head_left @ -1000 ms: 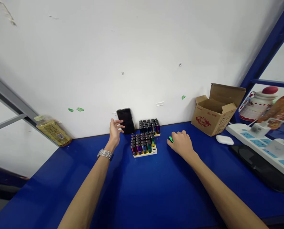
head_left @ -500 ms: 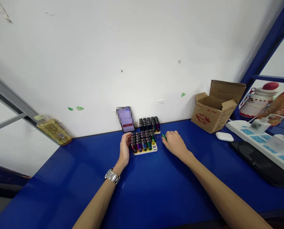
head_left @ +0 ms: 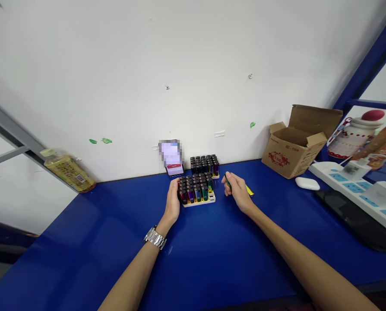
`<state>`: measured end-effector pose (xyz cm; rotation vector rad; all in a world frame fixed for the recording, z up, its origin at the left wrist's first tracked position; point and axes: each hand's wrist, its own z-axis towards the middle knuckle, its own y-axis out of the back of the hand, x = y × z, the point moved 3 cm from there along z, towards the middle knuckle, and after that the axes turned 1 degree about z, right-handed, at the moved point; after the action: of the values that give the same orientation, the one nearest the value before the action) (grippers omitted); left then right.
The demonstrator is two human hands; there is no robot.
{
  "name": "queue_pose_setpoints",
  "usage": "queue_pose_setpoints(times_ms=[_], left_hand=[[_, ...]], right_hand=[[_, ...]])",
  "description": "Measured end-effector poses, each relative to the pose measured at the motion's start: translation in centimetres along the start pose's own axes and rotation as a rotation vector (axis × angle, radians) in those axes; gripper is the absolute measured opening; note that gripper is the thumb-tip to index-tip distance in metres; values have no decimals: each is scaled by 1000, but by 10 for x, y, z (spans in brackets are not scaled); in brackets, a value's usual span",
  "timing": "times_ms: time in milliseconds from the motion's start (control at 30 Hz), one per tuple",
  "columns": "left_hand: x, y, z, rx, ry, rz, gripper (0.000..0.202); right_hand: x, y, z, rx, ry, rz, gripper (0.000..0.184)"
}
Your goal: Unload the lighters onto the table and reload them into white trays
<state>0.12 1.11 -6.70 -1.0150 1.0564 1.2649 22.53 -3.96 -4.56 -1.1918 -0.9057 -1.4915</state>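
My left hand, with a metal watch at the wrist, curls against the left side of the front lighter tray and steadies it. Rows of black-topped lighters in metallic red, purple, blue and green stand upright in this pale tray. Bare slots show at its front right corner. To the right of the tray, my right hand is closed on a dark green lighter, mostly hidden by the fingers. A yellow lighter lies on the blue table just beyond that hand, partly covered by it.
A second tray of lighters stands behind, near the wall. A phone leans left of it. An open cardboard box, a white case, a black item and a power strip are right; a bottle is left.
My right hand has turned and lifted the green lighter more upright. The yellow lighter beside it has come into sight. My left hand stays at the tray; the camera view has shifted slightly.
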Motion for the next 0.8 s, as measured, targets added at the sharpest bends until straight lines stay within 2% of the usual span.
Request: queue_pose_setpoints(times_ms=[167,400,667,800], left_hand=[[-8,-2,-4,25,-9,34,46],[-16,-4,-8,14,-13,31,44],[-18,-4,-9,12,-20,55,44],[-20,-5,-10,17,-29,65,44]], right_hand=[[-6,-1,-2,-72,-42,-55,50],[-12,-4,-2,-124,-22,-100,41],[-11,-6,-4,-68,-29,-102,43],[-15,-4,-1,-118,-31,-78,39]])
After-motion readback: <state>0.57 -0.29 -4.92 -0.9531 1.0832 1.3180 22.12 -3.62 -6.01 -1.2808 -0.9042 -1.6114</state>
